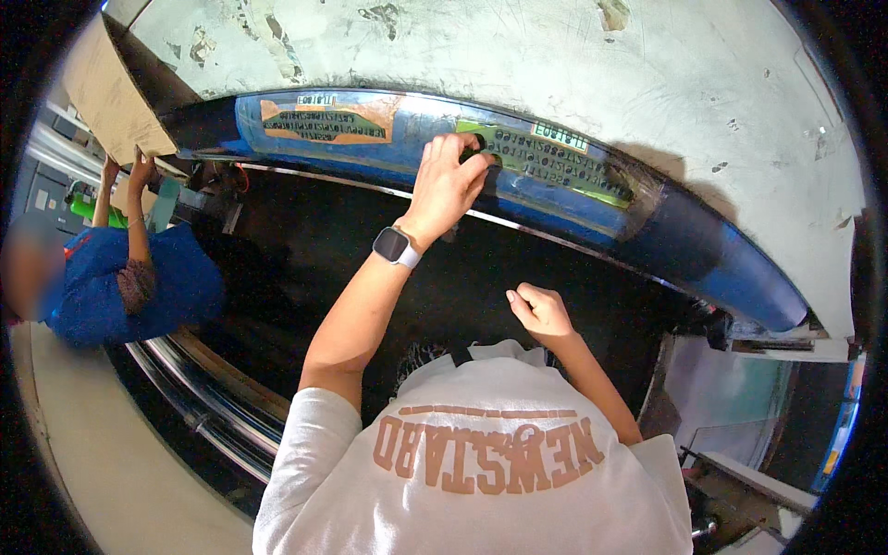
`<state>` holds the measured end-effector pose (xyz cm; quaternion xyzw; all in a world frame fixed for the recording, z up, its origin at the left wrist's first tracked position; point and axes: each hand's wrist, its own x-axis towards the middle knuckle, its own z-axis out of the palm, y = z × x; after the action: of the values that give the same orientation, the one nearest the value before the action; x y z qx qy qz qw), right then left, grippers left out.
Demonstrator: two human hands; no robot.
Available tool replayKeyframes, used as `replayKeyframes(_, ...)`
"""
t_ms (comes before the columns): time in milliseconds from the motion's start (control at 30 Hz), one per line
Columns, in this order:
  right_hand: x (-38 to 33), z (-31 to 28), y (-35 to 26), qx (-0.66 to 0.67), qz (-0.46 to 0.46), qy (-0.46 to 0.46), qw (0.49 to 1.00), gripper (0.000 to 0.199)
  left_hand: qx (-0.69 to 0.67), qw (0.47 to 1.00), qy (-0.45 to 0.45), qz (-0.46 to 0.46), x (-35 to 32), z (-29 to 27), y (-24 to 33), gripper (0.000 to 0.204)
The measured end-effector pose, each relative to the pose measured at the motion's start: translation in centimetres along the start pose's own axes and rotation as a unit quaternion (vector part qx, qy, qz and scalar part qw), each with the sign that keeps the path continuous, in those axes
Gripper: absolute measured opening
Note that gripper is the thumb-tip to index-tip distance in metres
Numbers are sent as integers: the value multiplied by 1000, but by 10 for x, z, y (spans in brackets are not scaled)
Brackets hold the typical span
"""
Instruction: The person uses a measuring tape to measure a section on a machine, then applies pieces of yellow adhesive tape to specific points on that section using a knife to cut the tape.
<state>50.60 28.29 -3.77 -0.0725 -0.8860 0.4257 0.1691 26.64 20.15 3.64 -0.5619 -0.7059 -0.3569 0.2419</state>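
Observation:
A long roller [435,171] with a blue covering curves across the view in front of me. On it are a green plate [564,166] with raised characters and, to the left, a tan-edged plate [277,129]. My left hand [449,180], a watch on its wrist, reaches up to the left end of the green plate. Its thumb and fingers are closed around a small black object [479,148] whose kind I cannot tell. My right hand [544,313] is curled closed below the roller, apart from it; whatever may be inside is hidden.
A scuffed pale panel [536,55] rises beyond the roller. At the left, a co-worker in blue [148,277] holds a brown cardboard sheet [116,92]. Shiny metal bars [199,416] run along the lower left, and machine frame parts [740,481] stand at the lower right.

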Motion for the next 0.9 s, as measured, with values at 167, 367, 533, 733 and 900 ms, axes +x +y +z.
replayKeyframes(167,0,19,-18,8,43,0,999,30,-9,999,-34,32,9,1,-4,17)
replayKeyframes(367,0,34,-29,3,83,3,997,32,9,990,-97,101,15,-5,-16,15)
replayKeyframes(533,-4,49,-35,7,51,16,999,27,15,972,-148,184,24,-15,-22,12)
replayKeyframes(733,3,70,-38,3,50,6,999,28,26,972,-124,198,20,-2,-25,10)
replayKeyframes(900,8,76,-42,18,52,-23,998,31,53,972,-84,214,18,-7,-23,11)
